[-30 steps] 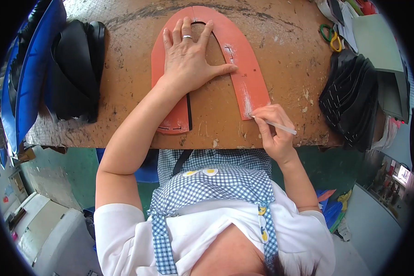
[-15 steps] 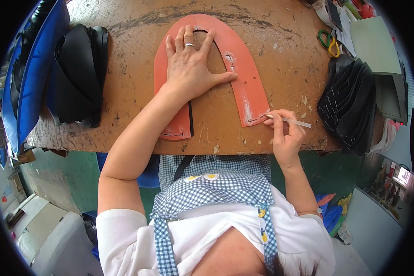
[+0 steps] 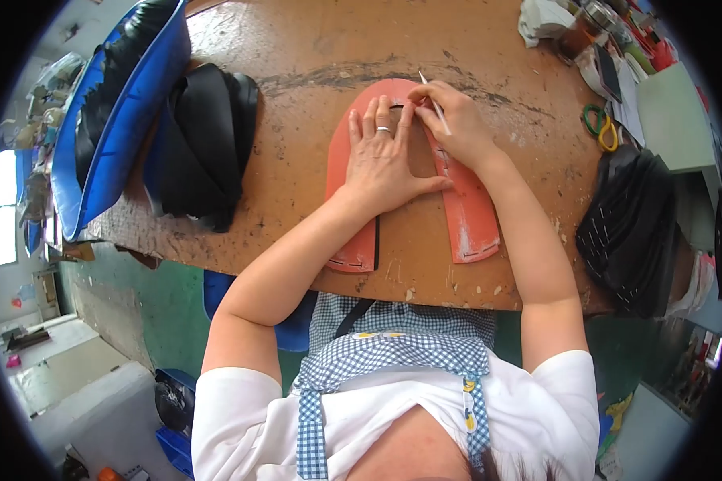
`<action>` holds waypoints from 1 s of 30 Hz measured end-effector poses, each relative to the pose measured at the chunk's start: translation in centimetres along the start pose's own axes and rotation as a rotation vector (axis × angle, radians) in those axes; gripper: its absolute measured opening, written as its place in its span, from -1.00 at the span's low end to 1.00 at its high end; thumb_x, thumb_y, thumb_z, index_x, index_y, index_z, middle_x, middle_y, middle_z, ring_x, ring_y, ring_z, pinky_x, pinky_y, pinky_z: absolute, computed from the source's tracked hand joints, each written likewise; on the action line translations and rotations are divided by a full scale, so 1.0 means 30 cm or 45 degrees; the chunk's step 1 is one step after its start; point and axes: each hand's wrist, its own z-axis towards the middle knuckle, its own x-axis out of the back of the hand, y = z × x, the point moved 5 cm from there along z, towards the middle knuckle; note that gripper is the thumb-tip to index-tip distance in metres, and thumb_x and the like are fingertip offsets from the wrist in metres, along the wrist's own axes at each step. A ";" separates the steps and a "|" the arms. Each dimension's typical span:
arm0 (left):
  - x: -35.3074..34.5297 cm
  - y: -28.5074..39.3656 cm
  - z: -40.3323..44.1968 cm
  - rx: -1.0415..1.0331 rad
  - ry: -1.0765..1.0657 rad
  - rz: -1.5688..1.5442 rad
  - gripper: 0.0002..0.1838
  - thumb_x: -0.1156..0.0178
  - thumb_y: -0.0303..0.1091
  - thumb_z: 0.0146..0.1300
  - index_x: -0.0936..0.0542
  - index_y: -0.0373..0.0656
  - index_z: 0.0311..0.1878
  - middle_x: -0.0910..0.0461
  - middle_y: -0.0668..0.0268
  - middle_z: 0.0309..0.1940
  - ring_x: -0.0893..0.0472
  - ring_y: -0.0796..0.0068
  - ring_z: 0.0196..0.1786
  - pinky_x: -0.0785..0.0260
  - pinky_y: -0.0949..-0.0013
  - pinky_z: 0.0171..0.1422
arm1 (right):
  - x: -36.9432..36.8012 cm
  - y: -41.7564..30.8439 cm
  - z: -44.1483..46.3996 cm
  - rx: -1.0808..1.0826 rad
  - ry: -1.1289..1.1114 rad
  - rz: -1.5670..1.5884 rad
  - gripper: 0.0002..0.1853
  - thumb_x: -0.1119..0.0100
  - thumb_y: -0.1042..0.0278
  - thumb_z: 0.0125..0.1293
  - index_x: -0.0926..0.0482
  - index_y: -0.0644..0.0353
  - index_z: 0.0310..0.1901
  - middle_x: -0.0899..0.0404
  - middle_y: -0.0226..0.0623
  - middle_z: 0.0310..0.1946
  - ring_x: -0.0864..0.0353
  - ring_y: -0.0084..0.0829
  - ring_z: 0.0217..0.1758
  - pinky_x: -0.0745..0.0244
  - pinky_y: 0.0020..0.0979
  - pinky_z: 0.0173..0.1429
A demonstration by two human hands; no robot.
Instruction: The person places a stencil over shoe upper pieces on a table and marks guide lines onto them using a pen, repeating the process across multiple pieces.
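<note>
A red, U-shaped flat template point(image 3: 468, 215) lies on the brown worktable with its curve away from me. A dark piece shows along the inner edge of its left arm. My left hand point(image 3: 381, 160) is spread flat over the template's left side and inner gap, a ring on one finger, thumb reaching the right arm. My right hand point(image 3: 456, 120) grips a thin white pen point(image 3: 440, 112) near the top of the curve, close to my left fingertips. The pen's pointed end aims up and away from the template.
Black cut pieces point(image 3: 204, 148) are stacked at the left, beside a blue bin point(image 3: 128, 120). At the right lie more black pieces with white marks point(image 3: 630, 232), green-and-yellow scissors point(image 3: 602, 128), a phone point(image 3: 607, 74) and a pale machine point(image 3: 682, 116). The worktable's near edge point(image 3: 425, 303) curves before me.
My right hand has moved with the pen from the bottom of the template's right arm up to its curve. My left hand stays spread on the template. The whole view has shifted.
</note>
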 end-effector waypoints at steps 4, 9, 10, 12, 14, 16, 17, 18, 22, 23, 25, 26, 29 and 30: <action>0.042 -0.030 -0.015 0.141 0.063 -0.394 0.26 -0.63 0.29 0.02 -0.23 -0.39 0.55 -0.20 -0.26 0.59 -0.09 -0.28 0.70 0.10 -0.23 0.79 | -0.071 0.025 0.051 0.014 -0.092 -0.163 -0.87 -0.43 0.29 0.37 -0.74 0.09 -0.13 -0.71 -0.28 -0.10 -0.77 -0.11 -0.06 -0.67 -0.13 0.03; 0.119 -0.082 -0.116 0.344 0.088 -0.241 -0.19 -0.55 -0.14 0.15 -0.42 -0.31 0.38 -0.29 -0.23 0.52 -0.18 -0.27 0.64 -0.09 -0.12 0.73 | -0.077 0.026 0.040 0.007 -0.070 -0.131 -0.88 -0.43 0.26 0.39 -0.74 0.06 -0.15 -0.71 -0.33 -0.16 -0.78 -0.19 -0.11 -0.67 -0.18 0.00; 0.135 -0.070 -0.155 0.392 0.038 -0.138 -0.23 -0.53 -0.17 0.15 -0.44 -0.30 0.36 -0.30 -0.22 0.52 -0.19 -0.27 0.63 -0.09 -0.12 0.72 | -0.077 0.023 0.039 0.021 -0.053 -0.142 -0.89 -0.43 0.26 0.39 -0.74 0.06 -0.15 -0.71 -0.33 -0.17 -0.78 -0.20 -0.12 -0.67 -0.19 0.00; 0.163 -0.036 -0.200 0.476 0.031 -0.089 -0.34 -0.48 -0.26 0.13 -0.50 -0.28 0.28 -0.30 -0.20 0.51 -0.24 -0.23 0.59 -0.15 -0.17 0.65 | -0.072 0.023 0.034 0.024 -0.049 -0.147 -0.89 -0.43 0.26 0.39 -0.74 0.06 -0.15 -0.71 -0.34 -0.17 -0.78 -0.21 -0.13 -0.67 -0.20 -0.01; 0.164 -0.025 -0.221 0.527 0.036 -0.072 -0.37 -0.45 -0.29 0.12 -0.51 -0.28 0.25 -0.30 -0.20 0.51 -0.26 -0.22 0.56 -0.19 -0.21 0.61 | -0.075 0.022 0.039 0.009 -0.071 -0.129 -0.89 -0.43 0.26 0.39 -0.74 0.06 -0.15 -0.70 -0.34 -0.18 -0.77 -0.20 -0.13 -0.67 -0.20 -0.01; 0.157 -0.018 -0.217 0.545 0.026 -0.020 -0.40 -0.43 -0.31 0.11 -0.52 -0.27 0.23 -0.31 -0.19 0.50 -0.28 -0.22 0.54 -0.22 -0.22 0.57 | -0.078 0.025 0.040 0.010 -0.072 -0.120 -0.89 -0.43 0.26 0.39 -0.74 0.05 -0.15 -0.70 -0.33 -0.18 -0.77 -0.20 -0.13 -0.67 -0.21 -0.02; 0.156 -0.014 -0.214 0.551 0.020 0.005 -0.41 -0.42 -0.33 0.11 -0.52 -0.27 0.22 -0.32 -0.19 0.50 -0.29 -0.22 0.53 -0.23 -0.23 0.55 | -0.076 0.027 0.040 0.009 -0.070 -0.118 -0.88 -0.43 0.26 0.39 -0.74 0.05 -0.15 -0.70 -0.33 -0.18 -0.77 -0.20 -0.14 -0.66 -0.21 -0.02; 0.157 -0.013 -0.214 0.562 0.008 0.019 -0.41 -0.42 -0.33 0.11 -0.52 -0.27 0.23 -0.32 -0.18 0.50 -0.30 -0.23 0.52 -0.24 -0.22 0.55 | -0.074 0.025 0.042 0.011 -0.074 -0.115 -0.88 -0.43 0.26 0.39 -0.74 0.06 -0.16 -0.70 -0.33 -0.18 -0.77 -0.20 -0.14 -0.66 -0.20 -0.02; 0.166 -0.014 -0.217 0.542 -0.004 0.049 -0.42 -0.41 -0.33 0.11 -0.53 -0.26 0.23 -0.33 -0.16 0.49 -0.32 -0.24 0.50 -0.25 -0.21 0.54 | -0.071 0.022 0.039 0.016 -0.059 -0.115 -0.88 -0.43 0.26 0.38 -0.74 0.06 -0.16 -0.71 -0.33 -0.19 -0.77 -0.20 -0.14 -0.66 -0.21 -0.02; 0.167 -0.015 -0.222 0.529 0.006 0.047 -0.42 -0.42 -0.33 0.11 -0.53 -0.25 0.22 -0.34 -0.15 0.49 -0.32 -0.24 0.49 -0.26 -0.20 0.54 | -0.074 0.023 0.039 0.022 -0.057 -0.118 -0.88 -0.44 0.27 0.38 -0.73 0.06 -0.16 -0.71 -0.33 -0.19 -0.76 -0.20 -0.15 -0.66 -0.21 -0.02; 0.171 -0.023 -0.236 0.500 0.025 -0.009 -0.41 -0.46 -0.29 0.14 -0.56 -0.21 0.25 -0.36 -0.14 0.49 -0.35 -0.21 0.48 -0.26 -0.18 0.54 | -0.078 0.029 0.039 0.027 -0.056 -0.117 -0.88 -0.43 0.27 0.38 -0.74 0.07 -0.16 -0.71 -0.33 -0.19 -0.76 -0.20 -0.15 -0.66 -0.21 -0.02; 0.175 -0.028 -0.243 0.487 0.040 -0.039 -0.41 -0.48 -0.27 0.16 -0.58 -0.19 0.27 -0.37 -0.14 0.49 -0.36 -0.20 0.47 -0.27 -0.17 0.54 | -0.077 0.029 0.040 0.033 -0.056 -0.119 -0.89 -0.43 0.27 0.38 -0.74 0.07 -0.16 -0.71 -0.34 -0.19 -0.76 -0.20 -0.16 -0.66 -0.21 -0.02; 0.193 -0.055 -0.290 0.317 0.052 -0.072 -0.37 -0.48 -0.22 0.28 -0.60 -0.11 0.41 -0.37 -0.09 0.56 -0.40 -0.14 0.47 -0.23 -0.16 0.60 | -0.074 0.024 0.041 0.023 -0.054 -0.104 -0.89 -0.43 0.28 0.38 -0.74 0.08 -0.16 -0.71 -0.33 -0.19 -0.76 -0.20 -0.17 -0.66 -0.21 -0.02; 0.190 -0.075 -0.305 0.239 0.037 -0.066 -0.37 -0.46 -0.22 0.33 -0.58 -0.08 0.45 -0.35 -0.05 0.59 -0.40 -0.12 0.48 -0.20 -0.17 0.63 | -0.076 0.027 0.043 0.023 -0.055 -0.099 -0.89 -0.42 0.28 0.38 -0.74 0.08 -0.16 -0.71 -0.33 -0.19 -0.76 -0.21 -0.17 -0.66 -0.21 -0.02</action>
